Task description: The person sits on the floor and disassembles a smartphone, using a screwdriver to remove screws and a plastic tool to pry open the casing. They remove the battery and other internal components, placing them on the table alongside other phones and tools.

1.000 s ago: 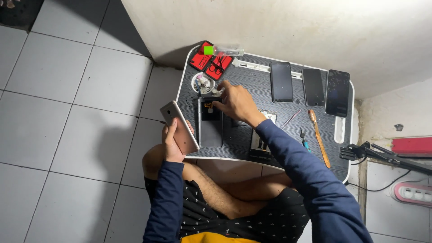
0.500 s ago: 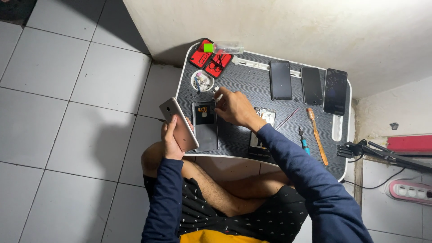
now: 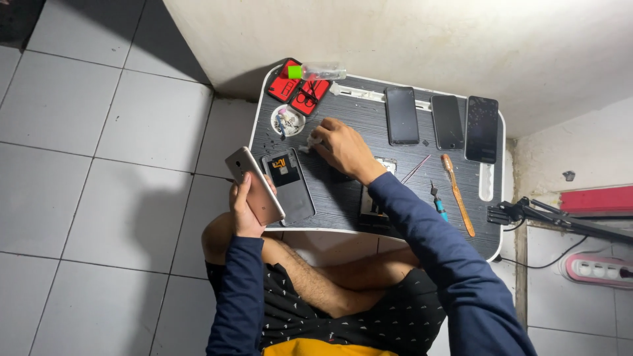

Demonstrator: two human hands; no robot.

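Holding the silver back cover (image 3: 254, 186) in our left hand (image 3: 242, 212), fingers wrapped along its edge, we keep it tilted at the table's (image 3: 369, 227) left edge. Just beside it the opened phone (image 3: 289, 185) lies flat with its inner parts showing, so we judge the opening is done. Our right hand (image 3: 343, 146) pinches a small white piece (image 3: 308, 144) near the little white dish (image 3: 287, 120); the inside work seems not finished. To the right three dark phones (image 3: 447, 120) and an orange-handled tool (image 3: 457, 194) lie untouched
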